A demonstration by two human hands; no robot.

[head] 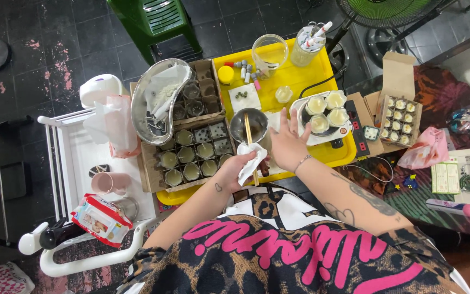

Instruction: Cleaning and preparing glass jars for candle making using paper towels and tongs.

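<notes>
White crumpled tissue (248,159) is pinched in the left hand (234,173) at six o'clock of the small steel pot (249,124), while the right hand (285,146), fingers spread and empty, hovers at four o'clock, so a nudge could tip the pot's wooden stick (250,142) and spill its contents onto the yellow plastic tray (300,76).

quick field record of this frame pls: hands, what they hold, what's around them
left hand: grips a white tissue against a wooden stick
right hand: open, fingers spread, holds nothing
metal cup: on yellow tray, stick resting in it
left of cup: cardboard box of small glass jars
right of cup: hot plate with three filled jars
</notes>
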